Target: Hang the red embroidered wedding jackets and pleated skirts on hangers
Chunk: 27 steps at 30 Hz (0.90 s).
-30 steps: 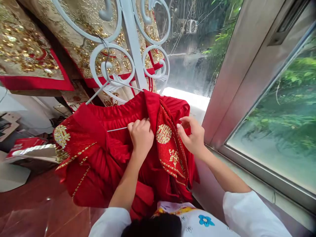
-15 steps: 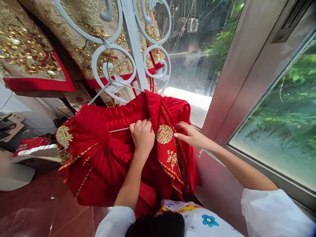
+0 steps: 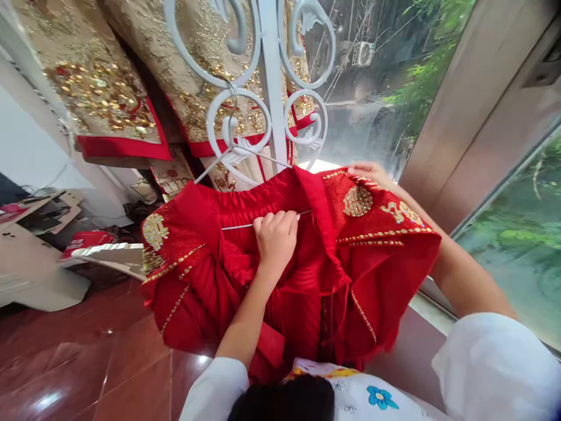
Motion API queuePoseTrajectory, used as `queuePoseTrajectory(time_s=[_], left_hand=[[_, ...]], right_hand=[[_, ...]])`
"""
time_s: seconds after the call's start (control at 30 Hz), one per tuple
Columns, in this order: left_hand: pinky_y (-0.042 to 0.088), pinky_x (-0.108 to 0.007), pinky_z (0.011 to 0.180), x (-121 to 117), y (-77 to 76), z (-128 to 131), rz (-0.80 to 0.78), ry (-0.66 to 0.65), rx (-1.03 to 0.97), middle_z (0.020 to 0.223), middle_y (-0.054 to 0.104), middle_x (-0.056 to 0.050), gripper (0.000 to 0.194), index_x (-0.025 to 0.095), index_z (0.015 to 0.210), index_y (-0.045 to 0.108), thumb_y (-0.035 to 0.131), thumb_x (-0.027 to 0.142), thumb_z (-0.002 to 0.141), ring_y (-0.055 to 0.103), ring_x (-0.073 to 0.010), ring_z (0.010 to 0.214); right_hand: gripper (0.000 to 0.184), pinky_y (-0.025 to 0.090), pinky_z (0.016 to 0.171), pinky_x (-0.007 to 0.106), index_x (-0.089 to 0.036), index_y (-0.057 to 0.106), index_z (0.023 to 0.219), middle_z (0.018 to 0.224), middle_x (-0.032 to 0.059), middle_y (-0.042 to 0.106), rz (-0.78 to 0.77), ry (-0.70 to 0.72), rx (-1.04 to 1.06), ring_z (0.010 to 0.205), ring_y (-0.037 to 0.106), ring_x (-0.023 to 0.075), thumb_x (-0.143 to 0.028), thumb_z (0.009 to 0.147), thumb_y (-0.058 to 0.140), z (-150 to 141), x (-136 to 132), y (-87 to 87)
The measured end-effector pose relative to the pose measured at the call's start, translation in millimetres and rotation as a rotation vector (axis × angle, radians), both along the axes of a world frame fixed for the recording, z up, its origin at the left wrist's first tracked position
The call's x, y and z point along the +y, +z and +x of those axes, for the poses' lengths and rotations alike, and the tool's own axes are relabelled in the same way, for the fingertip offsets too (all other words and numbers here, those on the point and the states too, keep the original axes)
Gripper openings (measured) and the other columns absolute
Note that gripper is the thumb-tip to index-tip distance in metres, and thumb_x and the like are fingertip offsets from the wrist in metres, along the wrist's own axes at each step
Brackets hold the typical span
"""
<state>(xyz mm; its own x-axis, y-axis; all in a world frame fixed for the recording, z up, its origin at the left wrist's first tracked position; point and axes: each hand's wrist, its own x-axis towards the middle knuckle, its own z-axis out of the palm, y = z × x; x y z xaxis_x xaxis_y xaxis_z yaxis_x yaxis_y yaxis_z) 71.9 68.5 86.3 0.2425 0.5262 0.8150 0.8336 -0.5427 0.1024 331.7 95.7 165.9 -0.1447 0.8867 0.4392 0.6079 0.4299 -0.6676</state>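
Observation:
A red garment [image 3: 307,275] with gold embroidery hangs on a white wire hanger [image 3: 245,158] hooked into a white scrolled metal stand [image 3: 272,88]. My left hand [image 3: 276,240] is closed on the red pleated cloth and the hanger's lower wire at the middle. My right hand [image 3: 372,173] lies on the far top edge of the embroidered right panel [image 3: 381,222], which is lifted and spread outward over my forearm. Only its fingertips show, resting on the cloth.
Gold and red embroidered garments [image 3: 109,93] hang behind the stand. A window [image 3: 504,222] with a metal frame runs along the right. White furniture [image 3: 35,275] and a red box [image 3: 83,241] sit at the left on the red-brown tiled floor [image 3: 87,362].
My right hand has moved up and back, lifting the embroidered panel and spreading it to the right. The left hand keeps its grip. The camera has shifted so the scene sits further right.

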Motion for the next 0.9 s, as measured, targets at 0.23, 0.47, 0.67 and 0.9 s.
queuePoseTrajectory(time_s=[0.23,0.47,0.67,0.9], left_hand=[[0.039,-0.036,0.097,-29.6,28.9,-66.6,0.162,-0.126,-0.15,0.115,0.063,-0.009,0.026,0.018,0.109,0.065,0.047,0.026,0.092,0.056,-0.019,0.106],[0.047,-0.035,0.091,6.0,95.9,-190.0,-0.256,-0.144,-0.136,0.108,0.067,-0.007,0.037,0.019,0.117,0.063,0.055,0.037,0.085,0.061,-0.0204,0.099],[0.044,-0.023,0.057,48.5,100.2,-200.8,-0.396,-0.296,-0.289,0.072,0.066,-0.002,0.033,0.013,0.08,0.074,0.066,0.045,0.074,0.057,-0.0142,0.064],[0.039,-0.021,0.049,59.3,111.9,-178.5,-0.284,-0.352,-0.868,0.05,0.053,0.005,0.021,0.015,0.062,0.064,0.071,0.031,0.073,0.044,-0.0076,0.05]], right_hand=[[0.032,0.047,0.079,0.029,-0.014,0.068,0.102,0.105,0.0168,0.066,-0.103,0.172,0.001,0.091,0.063,0.0178,-0.034,0.078,0.061,-14.9,-4.1,-11.2],[0.042,0.049,0.079,0.034,-0.015,0.067,0.107,0.1,0.0081,0.067,0.14,0.262,-0.154,0.088,0.061,0.0181,-0.044,0.077,0.063,-89.3,-9.6,57.6],[0.034,0.044,0.061,0.026,-0.016,0.062,0.071,0.061,-0.0004,0.056,0.047,0.334,-0.106,0.068,0.053,0.014,-0.05,0.075,0.066,-107.4,8.1,50.7],[0.041,0.039,0.05,0.024,-0.017,0.054,0.064,0.055,0.0009,0.05,0.096,0.301,0.205,0.057,0.048,0.0113,-0.054,0.084,0.054,-113.5,17.5,49.6]])
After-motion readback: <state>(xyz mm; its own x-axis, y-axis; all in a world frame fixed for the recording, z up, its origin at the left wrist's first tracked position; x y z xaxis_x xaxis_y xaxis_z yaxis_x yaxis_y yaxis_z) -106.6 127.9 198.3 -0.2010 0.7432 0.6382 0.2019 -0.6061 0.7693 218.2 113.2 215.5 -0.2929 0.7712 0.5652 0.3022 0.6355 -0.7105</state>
